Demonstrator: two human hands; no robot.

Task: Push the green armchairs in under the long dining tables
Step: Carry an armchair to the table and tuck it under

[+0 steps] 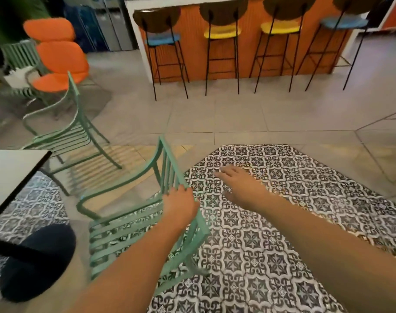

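**Left hand on the nearest green chair**

The left hand grasps the top of the backrest of the nearest green armchair, fingers curled over the rail. This chair stands just beside the corner of the white counter, not under it, partly on the patterned floor tiles. The right hand hangs released over those tiles, fingers spread and straight, touching nothing. Beyond the nearest chair, a second green armchair stands off the counter's far corner. Farther still, left of it, is one orange chair. Four bar stools line the orange bar at the back.
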